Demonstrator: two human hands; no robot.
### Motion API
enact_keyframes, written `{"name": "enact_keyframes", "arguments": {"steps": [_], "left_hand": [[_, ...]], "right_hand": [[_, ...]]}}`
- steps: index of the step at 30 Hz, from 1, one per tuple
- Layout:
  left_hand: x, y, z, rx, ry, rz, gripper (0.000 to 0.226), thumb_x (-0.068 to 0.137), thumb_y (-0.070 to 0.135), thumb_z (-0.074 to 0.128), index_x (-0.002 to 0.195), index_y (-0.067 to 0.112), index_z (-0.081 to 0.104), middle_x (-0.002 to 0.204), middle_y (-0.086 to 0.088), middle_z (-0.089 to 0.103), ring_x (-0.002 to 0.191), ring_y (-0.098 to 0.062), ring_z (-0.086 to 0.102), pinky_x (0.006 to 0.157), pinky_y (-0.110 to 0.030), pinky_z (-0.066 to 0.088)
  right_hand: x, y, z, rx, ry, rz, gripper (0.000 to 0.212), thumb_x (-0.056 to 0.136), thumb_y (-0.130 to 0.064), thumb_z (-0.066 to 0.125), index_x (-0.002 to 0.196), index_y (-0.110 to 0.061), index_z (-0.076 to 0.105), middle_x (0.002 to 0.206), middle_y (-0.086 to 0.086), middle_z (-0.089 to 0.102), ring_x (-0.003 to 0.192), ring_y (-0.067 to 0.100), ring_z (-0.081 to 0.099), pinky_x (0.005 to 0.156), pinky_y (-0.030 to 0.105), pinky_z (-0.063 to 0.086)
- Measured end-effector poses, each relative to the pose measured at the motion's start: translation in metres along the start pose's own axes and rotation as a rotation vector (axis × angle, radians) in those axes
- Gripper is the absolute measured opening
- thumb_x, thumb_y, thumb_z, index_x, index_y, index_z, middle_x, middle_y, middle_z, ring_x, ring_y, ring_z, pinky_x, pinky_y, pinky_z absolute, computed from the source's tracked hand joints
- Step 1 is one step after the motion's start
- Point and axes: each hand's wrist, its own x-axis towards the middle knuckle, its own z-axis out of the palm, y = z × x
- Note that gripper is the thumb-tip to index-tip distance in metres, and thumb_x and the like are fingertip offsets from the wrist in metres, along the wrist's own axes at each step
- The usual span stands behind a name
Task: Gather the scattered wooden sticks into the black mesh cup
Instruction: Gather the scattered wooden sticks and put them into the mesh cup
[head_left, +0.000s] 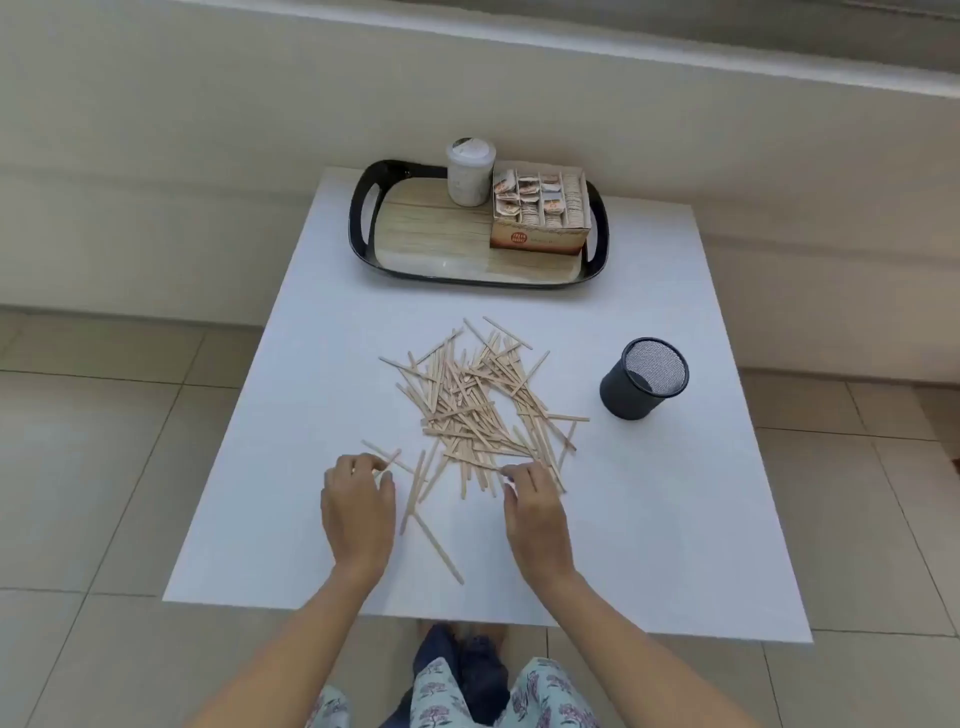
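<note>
Flat wooden sticks (470, 410); cylindrical mesh cup (643, 378)

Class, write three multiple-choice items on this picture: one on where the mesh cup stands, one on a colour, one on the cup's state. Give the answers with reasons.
1. The black mesh cup stands where from the stick pile?
A. right
B. left
C. on the tray

2. The tray rim is:
A. red
B. black
C. white

3. The cup is:
A. full of sticks
B. lying on its side
C. upright, with no sticks showing

Answers: 1 A, it stands apart, right of the pile. 2 B, the rim is glossy black. 3 C, only mesh shows through its open mouth.
</note>
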Motion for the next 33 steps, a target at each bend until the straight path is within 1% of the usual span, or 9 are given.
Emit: {"name": "enact_keyframes", "arguments": {"steps": [5, 11, 14, 16, 20, 23, 26, 30, 33], "left_hand": [[0.006, -0.015, -0.008, -0.061, -0.023, -0.123, 0.008, 0.088, 0.009, 0.067, 0.095, 0.005, 0.063, 0.097, -0.011, 0.059, 0.091, -0.027, 0.055, 0.068, -0.034, 0.046], [0.007, -0.023, -0.007, -0.067, -0.094, -0.138, 0.018, 0.085, 0.017, 0.072, 0.097, 0.006, 0.063, 0.097, -0.008, 0.058, 0.086, -0.023, 0.058, 0.067, -0.029, 0.044], [0.006, -0.023, -0.004, -0.052, -0.092, -0.155, 0.014, 0.087, 0.015, 0.068, 0.096, 0.006, 0.061, 0.095, -0.007, 0.057, 0.082, -0.022, 0.058, 0.064, -0.029, 0.043], [0.006, -0.022, -0.003, -0.031, -0.094, -0.174, 0.008, 0.09, 0.012, 0.063, 0.091, 0.004, 0.06, 0.093, -0.009, 0.057, 0.078, -0.023, 0.057, 0.062, -0.031, 0.044], [0.006, -0.02, 0.0, 0.052, -0.12, -0.181, 0.012, 0.095, 0.009, 0.054, 0.088, 0.001, 0.06, 0.09, -0.012, 0.056, 0.075, -0.027, 0.056, 0.061, -0.035, 0.047], [0.005, -0.02, 0.004, 0.125, -0.149, -0.178, 0.013, 0.095, 0.005, 0.048, 0.085, 0.0, 0.055, 0.086, -0.013, 0.051, 0.07, -0.026, 0.05, 0.056, -0.033, 0.04], [0.006, -0.021, 0.007, 0.164, -0.158, -0.191, 0.012, 0.094, 0.0, 0.044, 0.085, 0.002, 0.052, 0.084, -0.014, 0.047, 0.069, -0.023, 0.042, 0.056, -0.03, 0.031], [0.007, -0.023, 0.011, 0.186, -0.164, -0.195, 0.012, 0.089, -0.004, 0.043, 0.089, -0.001, 0.055, 0.089, -0.018, 0.053, 0.07, -0.022, 0.039, 0.056, -0.029, 0.032], [0.006, -0.02, 0.012, 0.179, -0.166, -0.199, 0.013, 0.082, -0.007, 0.045, 0.089, -0.001, 0.054, 0.088, -0.019, 0.052, 0.07, -0.023, 0.038, 0.055, -0.03, 0.033]], "right_hand": [[-0.012, -0.031, 0.019, 0.122, -0.29, 0.043, 0.014, 0.097, -0.017, 0.053, 0.103, -0.008, 0.062, 0.098, 0.005, 0.061, 0.093, 0.019, 0.057, 0.077, 0.026, 0.047], [-0.016, -0.054, 0.034, 0.04, -0.404, 0.064, 0.016, 0.093, -0.022, 0.057, 0.1, -0.008, 0.059, 0.099, 0.005, 0.057, 0.094, 0.019, 0.053, 0.074, 0.025, 0.042], [-0.012, -0.06, 0.033, -0.052, -0.453, 0.051, 0.009, 0.095, -0.011, 0.05, 0.092, -0.008, 0.058, 0.099, 0.009, 0.06, 0.084, 0.02, 0.051, 0.066, 0.027, 0.036], [-0.006, -0.065, 0.032, -0.149, -0.49, 0.054, 0.021, 0.091, 0.001, 0.044, 0.076, -0.013, 0.047, 0.093, 0.011, 0.059, 0.076, 0.018, 0.042, 0.059, 0.027, 0.028], [0.002, -0.07, 0.029, -0.211, -0.523, 0.102, 0.04, 0.086, 0.005, 0.042, 0.06, -0.017, 0.021, 0.069, 0.003, 0.032, 0.074, 0.019, 0.038, 0.045, 0.025, 0.014], [0.002, -0.064, 0.027, -0.157, -0.493, 0.185, 0.028, 0.086, -0.001, 0.044, 0.065, -0.015, 0.032, 0.073, 0.002, 0.038, 0.073, 0.019, 0.04, 0.052, 0.026, 0.023], [0.003, -0.059, 0.025, -0.018, -0.391, 0.242, 0.008, 0.091, -0.008, 0.045, 0.088, -0.009, 0.052, 0.086, 0.004, 0.052, 0.076, 0.02, 0.051, 0.06, 0.026, 0.035], [0.016, -0.065, 0.025, 0.333, -0.324, 0.454, 0.009, 0.094, -0.004, 0.039, 0.094, -0.008, 0.047, 0.089, 0.008, 0.053, 0.071, 0.018, 0.048, 0.057, 0.028, 0.037], [0.03, -0.072, 0.036, 0.372, -0.319, 0.6, 0.025, 0.098, -0.003, 0.027, 0.111, -0.012, 0.045, 0.098, -0.002, 0.049, 0.079, 0.013, 0.048, 0.057, 0.022, 0.034]]}}
